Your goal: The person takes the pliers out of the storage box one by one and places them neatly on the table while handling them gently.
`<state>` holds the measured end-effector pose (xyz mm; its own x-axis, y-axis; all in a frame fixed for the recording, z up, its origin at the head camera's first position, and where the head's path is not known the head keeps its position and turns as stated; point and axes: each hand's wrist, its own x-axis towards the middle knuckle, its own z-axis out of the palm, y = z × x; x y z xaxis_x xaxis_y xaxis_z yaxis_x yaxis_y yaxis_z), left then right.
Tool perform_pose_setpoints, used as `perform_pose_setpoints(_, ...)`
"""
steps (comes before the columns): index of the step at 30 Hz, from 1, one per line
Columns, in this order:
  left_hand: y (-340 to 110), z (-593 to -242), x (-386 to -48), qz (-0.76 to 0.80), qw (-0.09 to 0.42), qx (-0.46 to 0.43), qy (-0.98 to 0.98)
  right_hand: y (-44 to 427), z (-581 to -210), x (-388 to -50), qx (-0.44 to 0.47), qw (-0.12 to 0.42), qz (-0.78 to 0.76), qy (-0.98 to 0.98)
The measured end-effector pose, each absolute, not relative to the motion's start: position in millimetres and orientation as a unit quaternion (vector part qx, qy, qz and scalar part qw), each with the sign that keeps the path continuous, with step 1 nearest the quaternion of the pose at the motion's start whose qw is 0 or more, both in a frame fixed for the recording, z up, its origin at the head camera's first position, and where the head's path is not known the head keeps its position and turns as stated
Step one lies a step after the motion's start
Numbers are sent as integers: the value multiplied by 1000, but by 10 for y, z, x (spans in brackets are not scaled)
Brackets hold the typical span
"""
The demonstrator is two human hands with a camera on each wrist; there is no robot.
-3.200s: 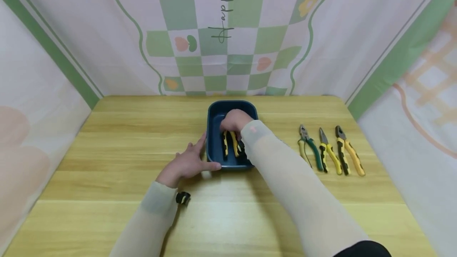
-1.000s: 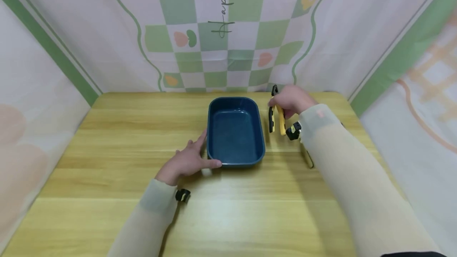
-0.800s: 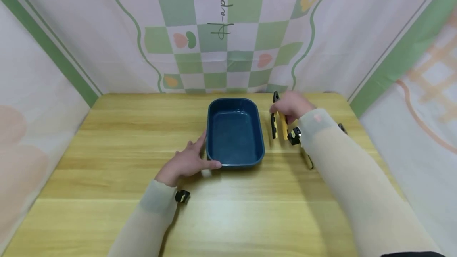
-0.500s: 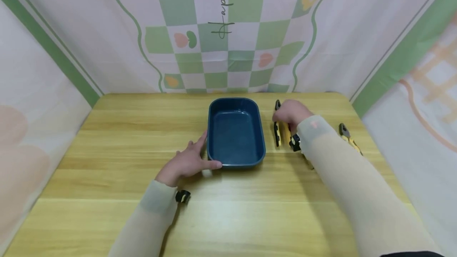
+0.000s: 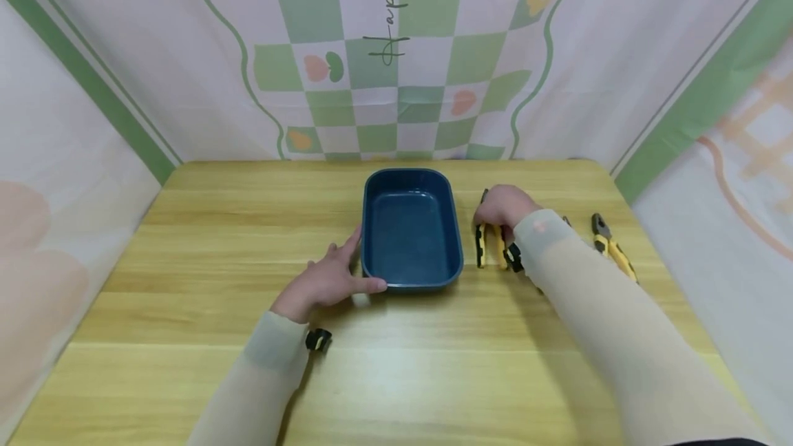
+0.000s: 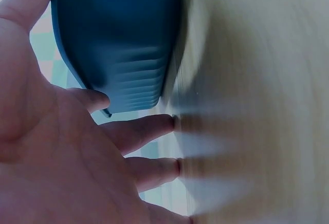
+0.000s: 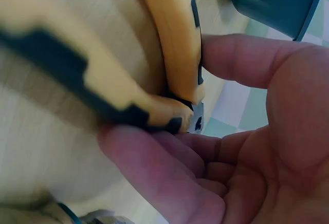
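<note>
In the head view, a dark blue rectangular tray [image 5: 411,239] stands near the table's middle with nothing in it. My left hand [image 5: 325,281] lies at its near left corner, fingers spread, thumb on the rim. Several of its fingertips touch the tabletop in the left wrist view, beside the tray's wall [image 6: 118,34]. Right of the tray, my right hand [image 5: 504,206] holds pliers [image 5: 480,246] with yellow and black handles between thumb and fingers. Their handles [image 7: 177,34] are spread in the right wrist view. Whether the pliers rest fully on the table cannot be told.
Farther right lie other pliers [image 5: 610,243] with yellow and black handles. A tool tip [image 5: 566,220] pokes out past my right sleeve [image 5: 588,288], which hides the rest. Patterned cloth [image 5: 396,109] hangs behind the wooden tabletop [image 5: 248,226].
My right hand has carried the pliers out of the tray to its right, then lowered them toward the table and nearer to me. The left hand has stayed at the tray's corner.
</note>
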<state>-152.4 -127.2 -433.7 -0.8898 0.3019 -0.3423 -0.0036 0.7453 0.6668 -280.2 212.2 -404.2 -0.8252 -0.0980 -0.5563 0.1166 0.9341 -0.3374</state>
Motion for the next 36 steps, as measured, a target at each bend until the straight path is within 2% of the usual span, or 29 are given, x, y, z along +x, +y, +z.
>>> perform_pose_setpoints(10, -1278, -4323, -1512, 348, 225, 82, 906, 2101, -3983, -2716, -6, 335, -106, 936)
perform_pose_setpoints(17, -1278, -4314, -1507, 356, 229, 76, 903, 2126, -3938, -2653, -27, 338, -76, 938)
perform_pose_setpoints(36, -1281, -4330, -1509, 365, 231, 83, 898, 2194, -3928, -2487, -29, 292, -86, 952)
